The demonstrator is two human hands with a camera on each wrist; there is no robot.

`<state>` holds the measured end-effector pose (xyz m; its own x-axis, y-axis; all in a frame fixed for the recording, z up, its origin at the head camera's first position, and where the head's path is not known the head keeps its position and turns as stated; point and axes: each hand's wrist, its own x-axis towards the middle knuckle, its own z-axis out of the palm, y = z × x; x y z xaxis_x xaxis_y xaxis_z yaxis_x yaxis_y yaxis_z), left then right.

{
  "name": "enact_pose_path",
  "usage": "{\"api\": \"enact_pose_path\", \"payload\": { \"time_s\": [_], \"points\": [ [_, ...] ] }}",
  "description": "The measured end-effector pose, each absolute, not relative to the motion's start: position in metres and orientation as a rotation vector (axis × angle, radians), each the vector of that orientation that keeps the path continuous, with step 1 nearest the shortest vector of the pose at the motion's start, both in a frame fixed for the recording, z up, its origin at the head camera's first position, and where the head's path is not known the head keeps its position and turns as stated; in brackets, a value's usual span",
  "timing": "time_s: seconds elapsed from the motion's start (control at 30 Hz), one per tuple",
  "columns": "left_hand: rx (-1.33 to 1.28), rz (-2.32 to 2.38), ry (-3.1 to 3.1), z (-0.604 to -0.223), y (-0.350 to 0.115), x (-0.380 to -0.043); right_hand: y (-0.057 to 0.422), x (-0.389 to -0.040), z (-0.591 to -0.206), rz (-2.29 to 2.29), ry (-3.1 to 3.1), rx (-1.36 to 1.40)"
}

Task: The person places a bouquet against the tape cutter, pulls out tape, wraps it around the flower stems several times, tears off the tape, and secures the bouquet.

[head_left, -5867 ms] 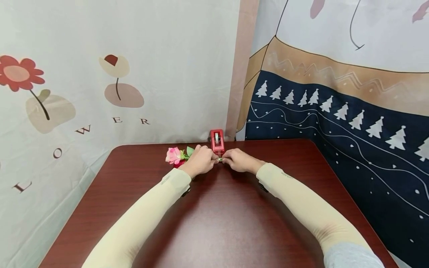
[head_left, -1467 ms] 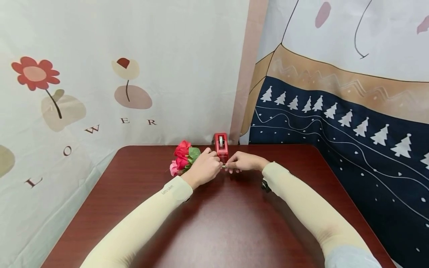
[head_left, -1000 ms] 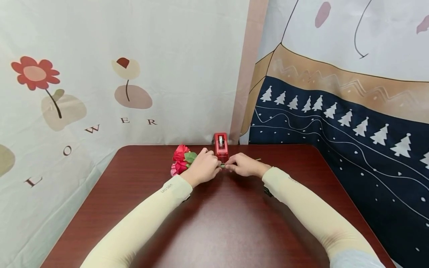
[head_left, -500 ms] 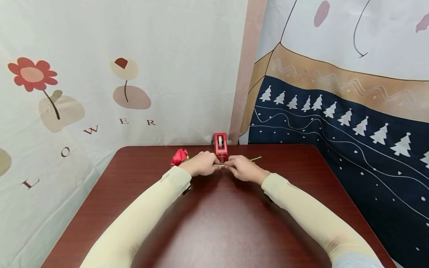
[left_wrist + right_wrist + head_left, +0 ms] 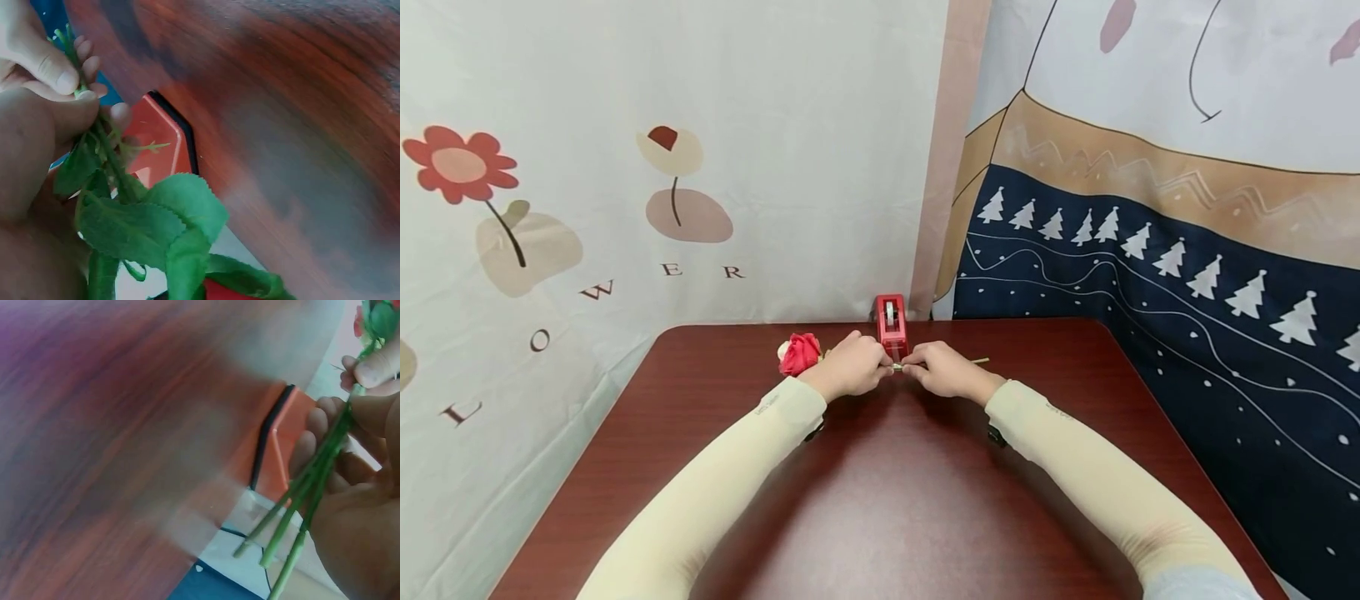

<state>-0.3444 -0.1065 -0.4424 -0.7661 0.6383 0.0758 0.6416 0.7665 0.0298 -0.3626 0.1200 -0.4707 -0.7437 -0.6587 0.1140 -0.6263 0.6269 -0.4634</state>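
Observation:
A bunch of artificial roses lies across both hands, low over the table. Its red rose and a small white bloom show left of my left hand, which pinches the stems between thumb and fingers. Green leaves hang below that grip in the left wrist view. Close beside it, my right hand pinches the same stems. Several bare stem ends run out past the right palm. A red tape dispenser stands just behind the fingertips, with a clear strip seeming to reach from it toward the stems.
The brown wooden table extends toward me on both sides of the arms. Its back edge lies close behind the tape dispenser, against a pale printed curtain. A dark blue patterned cloth hangs at the right.
The bunch has turned in my fingers: a pink bloom, then red ones, faced up earlier; now red and white show. My right hand released and regripped the stems. The dispenser stays put.

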Motion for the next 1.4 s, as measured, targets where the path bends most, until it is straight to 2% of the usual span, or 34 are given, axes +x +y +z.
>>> {"api": "enact_pose_path", "payload": {
  "time_s": [0.3,0.63,0.87,1.4],
  "points": [
    [-1.043,0.074,-2.710,-0.451,-0.109,-0.339,0.119,-0.368,-0.464,-0.803,2.662,-0.933],
    [-1.010,0.190,-2.509,-0.454,-0.108,-0.333,0.119,-0.383,-0.446,-0.775,2.528,-0.885],
    [-0.986,0.225,-2.490,-0.457,-0.110,-0.331,0.119,-0.388,-0.449,-0.798,2.410,-0.885],
    [-0.819,-0.224,-2.956,-0.439,-0.110,-0.337,0.121,-0.376,-0.474,-0.695,2.762,-1.298]
  ]
}}
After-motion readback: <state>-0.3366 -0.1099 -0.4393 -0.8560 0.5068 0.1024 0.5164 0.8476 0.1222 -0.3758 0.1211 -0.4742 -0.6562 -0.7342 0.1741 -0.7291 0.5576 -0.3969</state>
